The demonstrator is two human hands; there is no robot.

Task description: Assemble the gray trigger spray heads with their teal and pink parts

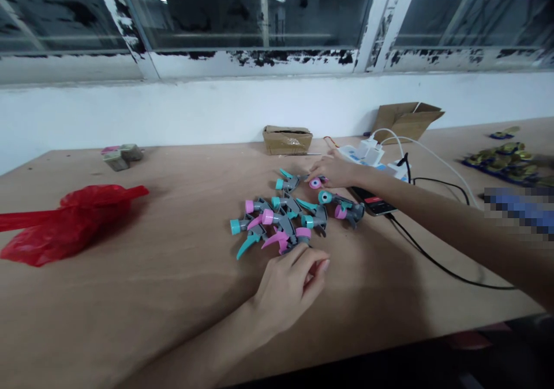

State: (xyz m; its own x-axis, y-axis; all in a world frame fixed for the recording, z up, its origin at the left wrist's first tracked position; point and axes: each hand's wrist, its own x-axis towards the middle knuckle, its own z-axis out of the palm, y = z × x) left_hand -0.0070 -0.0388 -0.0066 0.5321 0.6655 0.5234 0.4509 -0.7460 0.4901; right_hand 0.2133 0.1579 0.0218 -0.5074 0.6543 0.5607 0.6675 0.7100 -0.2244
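Observation:
A pile of several grey spray-trigger heads [283, 219] with teal and pink caps and levers lies mid-table. My left hand [289, 282] rests at the pile's near edge, fingers curled against a pink-capped head [303, 234]; whether it grips it is unclear. My right hand [333, 171] reaches across to the far side of the pile, its fingers on a pink-capped trigger head [315, 182]. Another head with a teal cap [341, 204] lies just below that hand.
A red plastic bag [64, 221] lies at the left. Small cardboard boxes [287, 139] stand by the wall. A phone [373, 201] on a black cable and a white power strip [372, 155] lie right of the pile. Gold-blue parts [504, 163] lie far right.

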